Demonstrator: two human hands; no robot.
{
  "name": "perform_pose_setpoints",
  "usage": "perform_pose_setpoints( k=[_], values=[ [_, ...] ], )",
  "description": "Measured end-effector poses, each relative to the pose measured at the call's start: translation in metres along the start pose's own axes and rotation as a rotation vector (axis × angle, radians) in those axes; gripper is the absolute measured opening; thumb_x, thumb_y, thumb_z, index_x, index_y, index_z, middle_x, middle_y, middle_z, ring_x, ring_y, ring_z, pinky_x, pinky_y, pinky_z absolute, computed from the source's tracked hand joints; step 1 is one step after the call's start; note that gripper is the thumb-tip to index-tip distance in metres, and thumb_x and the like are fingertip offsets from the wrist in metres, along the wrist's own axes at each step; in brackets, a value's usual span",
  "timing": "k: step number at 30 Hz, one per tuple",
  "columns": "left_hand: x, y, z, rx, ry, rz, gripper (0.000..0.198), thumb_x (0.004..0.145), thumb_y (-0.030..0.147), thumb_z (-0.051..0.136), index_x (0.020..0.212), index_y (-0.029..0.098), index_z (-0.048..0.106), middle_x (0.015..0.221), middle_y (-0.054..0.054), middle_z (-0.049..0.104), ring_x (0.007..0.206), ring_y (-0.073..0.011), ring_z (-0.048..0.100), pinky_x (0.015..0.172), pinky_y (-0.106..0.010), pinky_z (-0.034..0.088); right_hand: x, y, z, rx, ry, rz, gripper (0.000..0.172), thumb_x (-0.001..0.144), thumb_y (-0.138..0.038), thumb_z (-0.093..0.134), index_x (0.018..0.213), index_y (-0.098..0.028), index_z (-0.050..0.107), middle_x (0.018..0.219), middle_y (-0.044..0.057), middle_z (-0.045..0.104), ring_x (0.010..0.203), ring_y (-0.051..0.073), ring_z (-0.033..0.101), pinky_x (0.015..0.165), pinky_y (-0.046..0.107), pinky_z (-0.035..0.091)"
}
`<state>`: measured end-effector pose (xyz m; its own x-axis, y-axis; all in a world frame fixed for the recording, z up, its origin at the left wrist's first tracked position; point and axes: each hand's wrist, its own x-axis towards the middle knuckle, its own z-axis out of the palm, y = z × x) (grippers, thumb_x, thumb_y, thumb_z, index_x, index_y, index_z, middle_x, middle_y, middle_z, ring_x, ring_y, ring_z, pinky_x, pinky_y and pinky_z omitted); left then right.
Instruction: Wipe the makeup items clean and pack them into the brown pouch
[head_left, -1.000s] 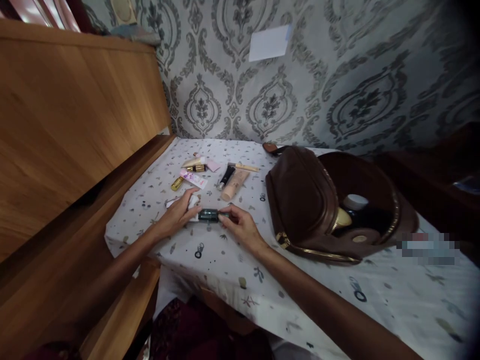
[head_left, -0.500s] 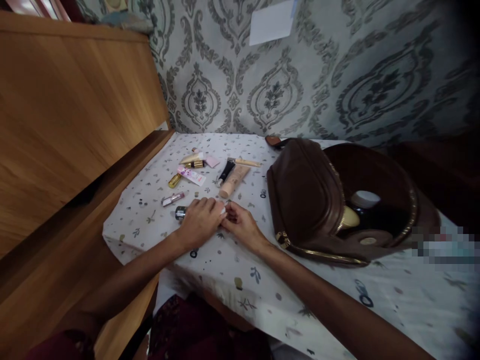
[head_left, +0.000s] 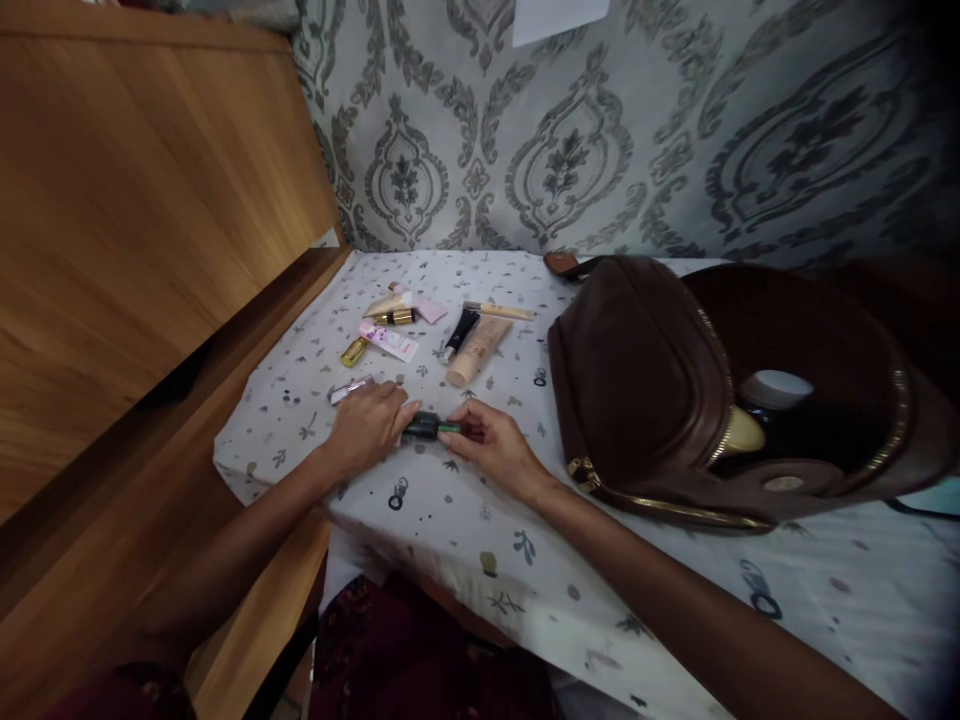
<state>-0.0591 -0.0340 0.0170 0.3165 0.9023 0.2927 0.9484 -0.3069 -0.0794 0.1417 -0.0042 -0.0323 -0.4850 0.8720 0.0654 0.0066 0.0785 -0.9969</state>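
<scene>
1 patterned wall (head_left: 495,120) at the back, 1 wooden panel (head_left: 150,180) on your left. 1 table (head_left: 450,530) under a white printed cloth. 1 brown bag (head_left: 637,370) to your right, gaping; inside it, 1 white lid (head_left: 778,388) and 1 yellowish item (head_left: 745,432) show. 1 white sheet (head_left: 559,18) on the wall, cut by the upper edge of view.

2 hands at work, yours, near the table's front. Your left hand (head_left: 367,425) is closed around the left end of 1 dark container (head_left: 422,426), lying level over the cloth between your hands. Your right hand (head_left: 495,445) pinches its green end (head_left: 449,427) between thumb and fingers.

Beyond them, loose on the cloth: 1 beige tube (head_left: 478,352), 1 black tube (head_left: 460,334) alongside it, 1 slim tan tube (head_left: 504,311) at their far ends. Farther left: 1 pink-and-white tube (head_left: 390,341), 1 cream tube (head_left: 385,305), 1 gold-and-black case (head_left: 395,317), 1 pink packet (head_left: 431,310). 1 pale pink stick (head_left: 350,390) just behind your left hand; contact unclear. Smallest: 1 gold cap (head_left: 353,351), near the pink-and-white tube.
</scene>
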Motion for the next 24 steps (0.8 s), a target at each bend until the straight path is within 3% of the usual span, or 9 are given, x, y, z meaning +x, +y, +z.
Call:
perform_pose_setpoints(
  k=[6, 10, 19, 24],
  values=[
    [-0.018, -0.032, 0.008, -0.122, 0.021, -0.052, 0.044, 0.104, 0.038, 0.026, 0.085, 0.018, 0.060, 0.099, -0.011, 0.067, 0.103, -0.0234, 0.062, 0.095, -0.038, 0.048, -0.001, 0.000, 0.000, 0.014, 0.005, 0.003, 0.029, 0.071, -0.040, 0.075, 0.084, -0.020, 0.058, 0.071, -0.002, 0.061, 0.063, 0.013, 0.055, 0.060, 0.028, 0.045],
    [-0.027, -0.042, 0.016, -0.248, 0.057, -0.078, 0.039, 0.103, 0.033, 0.027, 0.090, 0.017, 0.060, 0.112, -0.014, 0.067, 0.114, -0.0252, 0.059, 0.103, -0.043, 0.046, -0.002, 0.000, -0.001, 0.009, 0.018, -0.018, 0.032, 0.070, -0.040, 0.077, 0.092, -0.020, 0.064, 0.076, 0.000, 0.064, 0.069, 0.015, 0.058, 0.066, 0.029, 0.048],
    [-0.034, -0.037, 0.013, -0.264, 0.102, -0.057, 0.037, 0.102, 0.031, 0.028, 0.089, 0.019, 0.060, 0.109, -0.013, 0.067, 0.120, -0.0256, 0.056, 0.105, -0.046, 0.044, -0.009, -0.008, -0.004, -0.018, -0.074, -0.013, 0.025, 0.077, -0.042, 0.071, 0.084, -0.021, 0.058, 0.060, -0.004, 0.061, 0.053, 0.013, 0.056, 0.049, 0.025, 0.040],
    [-0.028, -0.023, 0.004, -0.143, 0.072, 0.028, 0.040, 0.102, 0.032, 0.027, 0.085, 0.018, 0.062, 0.089, -0.011, 0.067, 0.109, -0.0279, 0.058, 0.098, -0.046, 0.045, -0.013, -0.010, -0.002, 0.019, -0.100, 0.063, 0.023, 0.077, -0.036, 0.070, 0.088, -0.022, 0.055, 0.054, -0.005, 0.063, 0.039, 0.009, 0.045, 0.038, 0.022, 0.031]
  ],
)
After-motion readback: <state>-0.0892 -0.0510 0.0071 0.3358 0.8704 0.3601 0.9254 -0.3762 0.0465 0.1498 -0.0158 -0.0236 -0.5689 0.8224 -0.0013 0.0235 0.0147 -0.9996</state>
